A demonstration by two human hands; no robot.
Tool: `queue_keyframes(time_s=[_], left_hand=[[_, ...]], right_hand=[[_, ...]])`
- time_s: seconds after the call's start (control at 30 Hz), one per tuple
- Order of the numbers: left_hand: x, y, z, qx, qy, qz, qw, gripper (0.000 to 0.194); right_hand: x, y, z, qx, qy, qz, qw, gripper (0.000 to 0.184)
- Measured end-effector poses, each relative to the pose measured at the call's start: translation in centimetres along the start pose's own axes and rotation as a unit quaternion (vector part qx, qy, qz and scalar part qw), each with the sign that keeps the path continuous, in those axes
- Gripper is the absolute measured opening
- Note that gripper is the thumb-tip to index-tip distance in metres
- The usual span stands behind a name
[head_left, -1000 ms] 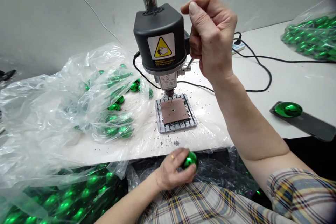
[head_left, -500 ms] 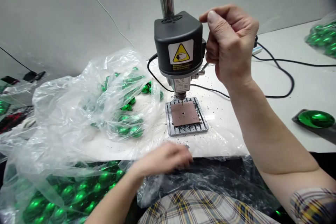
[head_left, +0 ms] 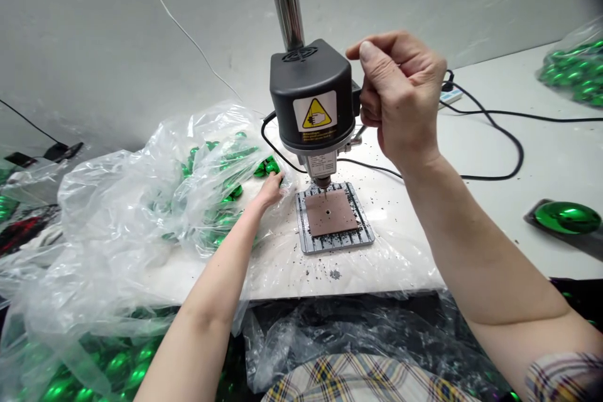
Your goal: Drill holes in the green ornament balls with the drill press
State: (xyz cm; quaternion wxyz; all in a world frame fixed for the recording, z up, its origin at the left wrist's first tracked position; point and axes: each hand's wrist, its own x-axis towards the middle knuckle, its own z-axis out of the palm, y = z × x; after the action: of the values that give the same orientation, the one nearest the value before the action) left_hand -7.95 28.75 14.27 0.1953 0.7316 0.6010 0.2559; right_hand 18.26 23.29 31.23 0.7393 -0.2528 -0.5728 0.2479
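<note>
Evidently, in the head view, work is partway through: dark shavings [head_left: 335,274] litter the white tabletop [head_left: 499,217] around a drill [head_left: 311,97], which suggests some drilling is done. A brown pad [head_left: 340,221] with a hole lies on the metal plate [head_left: 339,247] beneath the bit. Plenty seems left, with green balls [head_left: 260,170] lying under a clear plastic bag [head_left: 108,201] on the left, and more green balls [head_left: 117,361] below the near edge; which are drilled does not show. Another bagful [head_left: 572,75] stands far right, and one green ball [head_left: 568,217] rests on a dark flat object [head_left: 591,244] at right.

The left hand [head_left: 272,190] reaches among the balls left of the plate; its fingers are partly hidden, so a grip is unclear. The right hand [head_left: 400,97] is curled beside the drill's right side; whether it holds a handle is hidden.

For writing, a yellow triangle label [head_left: 315,112] shows a hand symbol above "Attention"; its smaller lines and the silver label [head_left: 321,163] beneath are unreadable. No brand can be read.
</note>
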Motion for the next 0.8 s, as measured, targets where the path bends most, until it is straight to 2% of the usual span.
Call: queue_keyframes(time_s=[0.13,0.2,0.23,0.3,0.33,0.4,0.5,0.57,0.67,0.8], left_hand=[[-0.4,-0.1,-0.5,-0.048,0.06,-0.057,0.995,0.039],[-1.6,0.5,-1.5,-0.159,0.123,-0.092,0.975,0.041],[-2.6,1.1,-2.2,-0.251,0.155,-0.105,0.95,0.042],[-5.0,2.9,-3.3,-0.457,0.184,-0.117,0.862,0.043],[-6.5,4.0,-3.7,-0.54,0.168,-0.12,0.816,0.042],[-9.6,6.3,-4.0,-0.637,0.095,-0.144,0.751,0.04],[-13.9,9.2,-3.0,-0.696,0.001,-0.201,0.689,0.042],[-16.2,10.3,-1.8,-0.708,-0.035,-0.218,0.67,0.044],[-18.3,10.5,0.1,-0.707,-0.06,-0.217,0.67,0.043],[-17.8,9.1,1.8,-0.682,0.005,-0.219,0.697,0.037]], right_hand=[[-0.1,-0.2,0.0,-0.008,0.002,-0.001,1.0,0.025],[-0.2,-0.2,0.0,-0.006,0.001,-0.005,1.0,0.026],[-0.2,-0.3,0.0,-0.006,0.0,-0.006,1.0,0.026],[-0.2,-0.4,0.1,-0.009,0.001,-0.003,1.0,0.027],[-0.2,-0.5,0.1,-0.011,0.005,0.0,1.0,0.028],[-0.3,-0.9,0.2,-0.009,0.014,0.01,1.0,0.025],[-0.6,-1.7,0.3,-0.002,0.025,0.032,0.999,0.017],[-0.8,-2.2,0.4,0.0,0.022,0.046,0.999,0.016],[-0.9,-2.5,0.3,0.024,0.012,0.036,0.999,0.016],[-0.9,-2.3,0.3,0.044,0.005,0.019,0.999,0.016]])
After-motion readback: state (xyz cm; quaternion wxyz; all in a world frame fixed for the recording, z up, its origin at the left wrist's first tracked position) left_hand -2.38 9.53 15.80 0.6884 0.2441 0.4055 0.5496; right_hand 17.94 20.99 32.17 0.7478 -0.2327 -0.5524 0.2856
